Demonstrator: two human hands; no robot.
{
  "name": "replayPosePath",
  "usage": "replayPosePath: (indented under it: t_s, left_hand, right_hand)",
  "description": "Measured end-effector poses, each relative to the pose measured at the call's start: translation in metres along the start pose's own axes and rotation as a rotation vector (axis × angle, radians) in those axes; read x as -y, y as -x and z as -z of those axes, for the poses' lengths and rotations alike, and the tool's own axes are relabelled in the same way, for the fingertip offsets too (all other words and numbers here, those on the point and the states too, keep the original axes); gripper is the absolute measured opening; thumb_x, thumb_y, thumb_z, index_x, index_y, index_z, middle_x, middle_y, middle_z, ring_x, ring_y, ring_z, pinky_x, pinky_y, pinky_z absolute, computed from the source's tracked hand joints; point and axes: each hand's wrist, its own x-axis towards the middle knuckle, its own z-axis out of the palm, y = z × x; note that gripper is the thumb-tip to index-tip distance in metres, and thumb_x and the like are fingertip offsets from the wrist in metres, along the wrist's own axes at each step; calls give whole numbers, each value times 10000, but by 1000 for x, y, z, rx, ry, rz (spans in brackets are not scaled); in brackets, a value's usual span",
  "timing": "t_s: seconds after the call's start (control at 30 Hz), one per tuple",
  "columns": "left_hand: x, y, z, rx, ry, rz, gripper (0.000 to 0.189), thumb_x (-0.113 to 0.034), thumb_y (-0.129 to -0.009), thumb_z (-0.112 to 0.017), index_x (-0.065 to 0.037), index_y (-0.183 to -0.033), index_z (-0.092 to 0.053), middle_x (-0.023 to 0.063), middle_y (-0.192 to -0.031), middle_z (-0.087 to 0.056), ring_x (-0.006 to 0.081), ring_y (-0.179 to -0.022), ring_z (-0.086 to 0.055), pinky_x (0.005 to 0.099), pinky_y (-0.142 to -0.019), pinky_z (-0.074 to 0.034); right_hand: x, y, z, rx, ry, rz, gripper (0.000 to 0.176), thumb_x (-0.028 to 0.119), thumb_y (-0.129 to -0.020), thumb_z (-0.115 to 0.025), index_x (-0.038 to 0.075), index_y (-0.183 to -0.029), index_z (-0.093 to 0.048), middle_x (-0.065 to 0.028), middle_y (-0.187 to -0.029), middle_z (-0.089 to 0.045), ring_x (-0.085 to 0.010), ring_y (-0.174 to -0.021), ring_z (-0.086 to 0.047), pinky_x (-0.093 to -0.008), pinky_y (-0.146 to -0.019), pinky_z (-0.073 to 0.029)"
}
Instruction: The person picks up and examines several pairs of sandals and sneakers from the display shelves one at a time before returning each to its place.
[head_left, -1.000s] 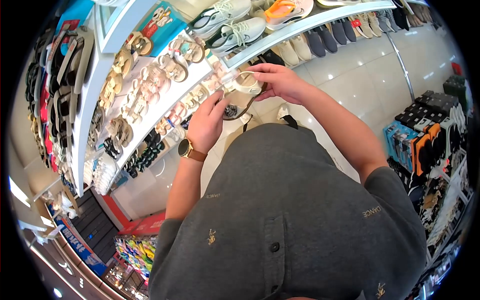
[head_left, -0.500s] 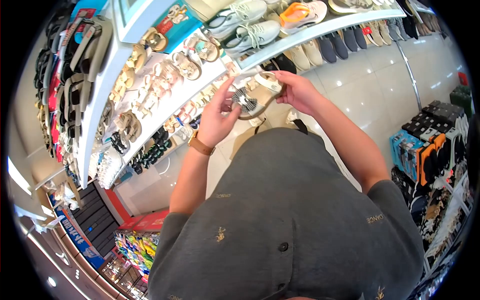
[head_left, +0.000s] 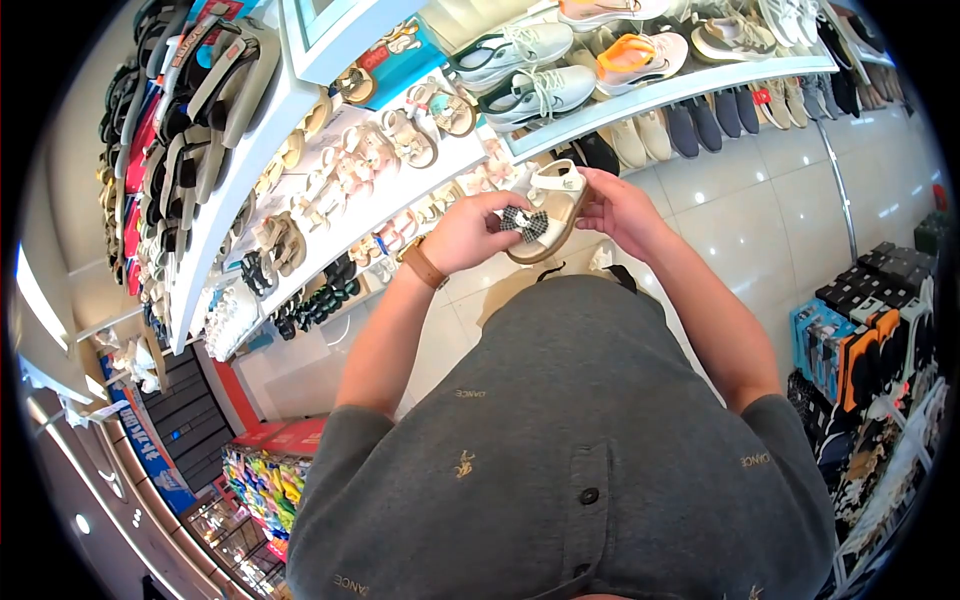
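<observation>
A small white sandal with a tan insole and a black-and-white checked bow is held up in front of me, its toe end tilted down toward me. At the bow, the thumb and fingers of my left hand are closed on the front strap. My right hand grips the heel side of the sandal, with part of its fingers hidden behind the sole. A brown-strapped watch is on my left wrist.
Just beyond my hands, a white shelf bears rows of small sandals. Grey sneakers stand on a shelf at the top. Slippers hang at the left. Stacked shoe boxes and a rack stand to the right.
The sandal has turned more upright, showing more of its insole and bow. My left fingers have closed in over the bow. The view has shifted slightly, moving the shelves rightward.
</observation>
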Motion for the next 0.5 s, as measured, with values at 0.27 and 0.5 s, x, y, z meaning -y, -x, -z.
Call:
replayPosePath:
  t_s: [0.27, 0.5]
  left_hand:
    - [32, -50, 86, -465, -123, 15, 337, -159, -870, -791, -59, -1164, -658, 65, -795, -713, 109, -669, -694, 274, -608, -538]
    - [95, -162, 214, -947, -655, -11, 444, -368, -836, -795, -63, -1140, -685, 148, -973, -751, 278, -902, -729, 371, -820, -558]
  right_hand:
    - [-37, 27, 59, -204, 41, -85, 416, 331, -1048, -558, 35, -1341, -565, -149, -1191, -678, -223, -1046, -660, -351, -897, -537]
    - [-58, 67, 93, -399, 38, -122, 420, 288, -1060, -519, 5, -1370, -532, -151, -1199, -654, -204, -1040, -646, -330, -890, -541]
